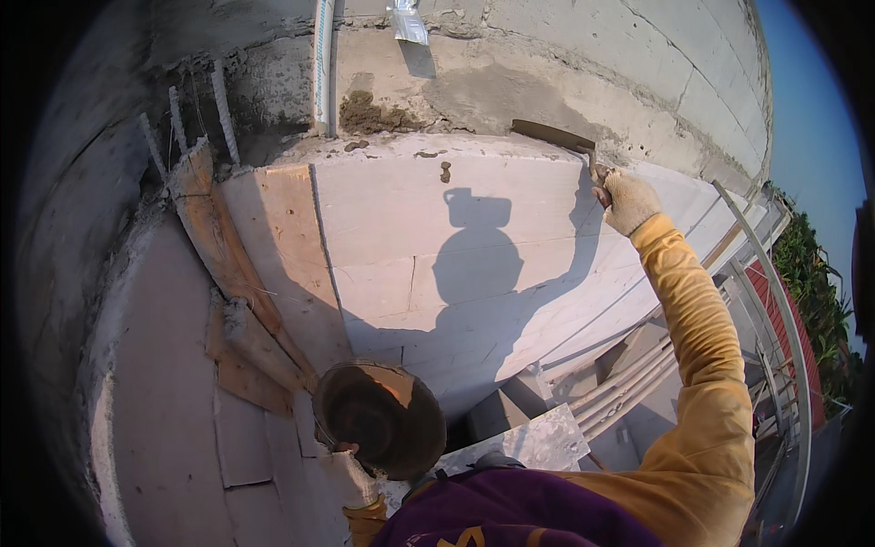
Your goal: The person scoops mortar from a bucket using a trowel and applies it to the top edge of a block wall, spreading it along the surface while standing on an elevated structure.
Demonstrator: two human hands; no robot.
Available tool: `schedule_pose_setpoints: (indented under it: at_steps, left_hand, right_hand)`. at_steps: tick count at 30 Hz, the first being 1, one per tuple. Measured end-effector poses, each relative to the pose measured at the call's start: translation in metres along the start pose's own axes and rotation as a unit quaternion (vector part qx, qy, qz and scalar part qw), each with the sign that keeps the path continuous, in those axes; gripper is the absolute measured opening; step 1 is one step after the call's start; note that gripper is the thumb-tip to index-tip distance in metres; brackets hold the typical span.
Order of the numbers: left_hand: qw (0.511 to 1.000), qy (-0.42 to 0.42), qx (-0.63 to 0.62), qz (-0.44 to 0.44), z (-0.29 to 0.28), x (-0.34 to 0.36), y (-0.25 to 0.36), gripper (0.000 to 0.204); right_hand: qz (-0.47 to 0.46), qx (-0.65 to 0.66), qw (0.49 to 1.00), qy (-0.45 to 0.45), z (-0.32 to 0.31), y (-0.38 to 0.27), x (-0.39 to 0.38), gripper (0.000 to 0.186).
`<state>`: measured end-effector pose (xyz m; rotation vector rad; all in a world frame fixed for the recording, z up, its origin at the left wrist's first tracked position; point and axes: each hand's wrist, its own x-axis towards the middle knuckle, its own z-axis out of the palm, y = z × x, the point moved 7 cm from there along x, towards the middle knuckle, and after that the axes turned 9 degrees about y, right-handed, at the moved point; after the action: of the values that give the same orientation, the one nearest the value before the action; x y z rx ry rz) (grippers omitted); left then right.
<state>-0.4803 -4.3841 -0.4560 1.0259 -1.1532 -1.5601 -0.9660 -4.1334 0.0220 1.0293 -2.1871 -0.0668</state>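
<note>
My right hand (629, 202), in a pale knit glove with bare fingertips, is closed round the handle of a trowel (552, 136). The trowel's long dark blade lies against the wall just above the top of the pale block wall (383, 214). Low in front of my body, my gloved left hand (357, 476) grips the rim of a dark bucket (421, 438). The bucket is tilted, and a dark residue coats its inside. A lump of wet mortar (369, 113) sticks to the upper wall left of the blade, with a damp smeared patch (497, 96) beside it.
A white pipe (323, 68) runs up the wall, near a hanging silver packet (407, 23). Steel rebars (221, 109) and wooden boards (232, 242) stand at the left. Scaffold tubes (629, 383) and a metal rail (788, 337) are at the right.
</note>
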Motion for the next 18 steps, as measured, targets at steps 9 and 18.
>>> schedule_pose_setpoints:
  at_steps: [9, 18]
  left_hand:
    - [1.0, 0.01, 0.023, 0.007, -0.019, 0.035, 0.02, 0.037]
    - [0.953, -0.078, 0.211, 0.203, 0.05, -0.003, 0.04, 0.018]
  right_hand:
    - [-0.039, 0.014, 0.999, 0.013, -0.031, -0.103, -0.007, 0.021]
    - [0.158, -0.062, 0.985, -0.027, 0.039, 0.16, -0.073, 0.013]
